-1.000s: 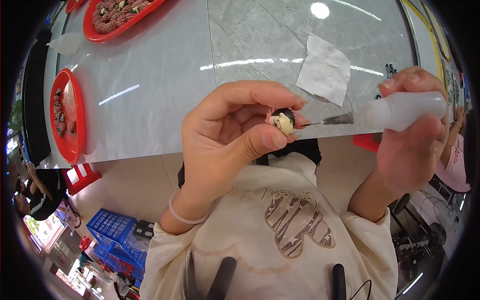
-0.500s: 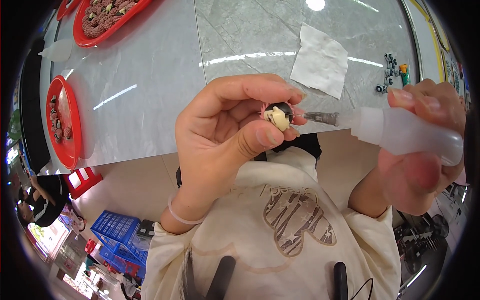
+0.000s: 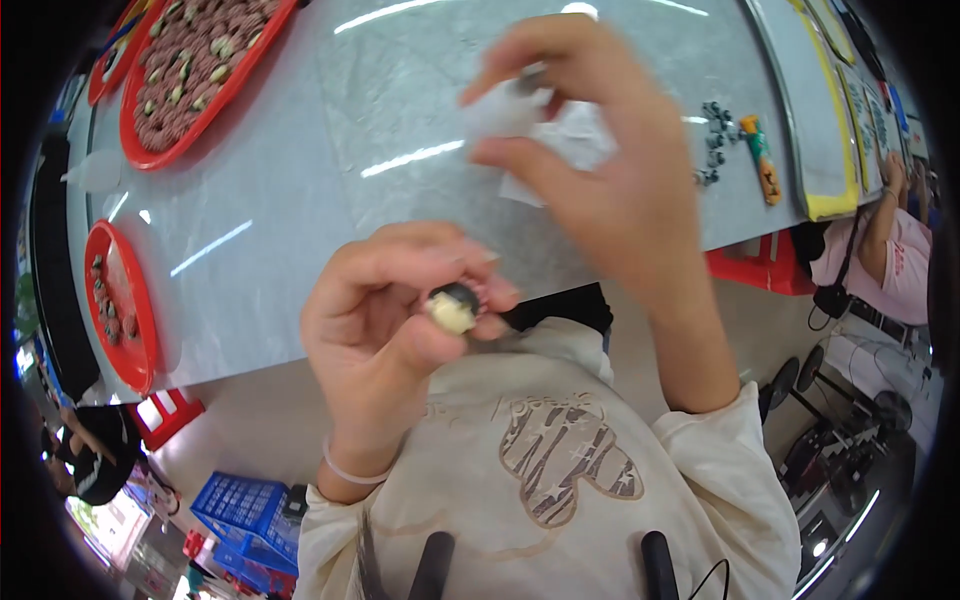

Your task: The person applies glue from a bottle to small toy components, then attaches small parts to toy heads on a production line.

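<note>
So the left hand (image 3: 400,330) pinched a small dark round part with a cream-coloured blob on it (image 3: 452,308), just in front of the grey table's (image 3: 300,200) near edge. Right hand (image 3: 600,170) was over the table, fingers curled around a blurry white squeeze bottle (image 3: 505,110), above the white tissue (image 3: 570,150). I'd say keep the pinch steady and the blob facing up so nothing smears on the thumb.

- The scene is bright, with even light coming from above.
- White streaks of glare lie on the glossy grey marble-pattern table (image 3: 300,200).
- The raised right hand (image 3: 610,190) is smeared by motion blur; the left hand (image 3: 385,330) is sharper.
- Straight edges bend near the black round fisheye rim.
</note>
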Tool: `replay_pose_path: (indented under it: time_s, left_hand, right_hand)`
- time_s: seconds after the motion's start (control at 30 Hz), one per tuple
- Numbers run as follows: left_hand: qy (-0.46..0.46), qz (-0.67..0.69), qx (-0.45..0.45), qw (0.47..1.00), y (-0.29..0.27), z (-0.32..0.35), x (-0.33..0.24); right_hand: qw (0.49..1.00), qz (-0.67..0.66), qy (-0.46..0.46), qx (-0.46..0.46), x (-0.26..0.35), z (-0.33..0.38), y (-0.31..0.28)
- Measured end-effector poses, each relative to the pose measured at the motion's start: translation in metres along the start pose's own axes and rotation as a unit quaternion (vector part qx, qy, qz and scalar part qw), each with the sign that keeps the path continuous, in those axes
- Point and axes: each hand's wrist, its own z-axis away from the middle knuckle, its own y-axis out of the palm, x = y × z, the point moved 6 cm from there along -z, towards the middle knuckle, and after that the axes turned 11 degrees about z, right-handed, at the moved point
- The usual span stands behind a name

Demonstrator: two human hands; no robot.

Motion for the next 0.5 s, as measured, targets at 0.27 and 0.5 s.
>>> replay_pose_path:
  time_s: [0.27,0.5]
  left_hand:
    - [0.018,-0.064,-0.022,0.998,-0.015,0.007,-0.011]
    - [-0.002,-0.034,0.001,0.999,-0.016,0.002,-0.005]
  right_hand:
    - [0.994,0.105,-0.016,0.02,-0.015,0.01,-0.02]
    - [0.947,0.251,0.125,0.155,-0.048,0.046,-0.068]
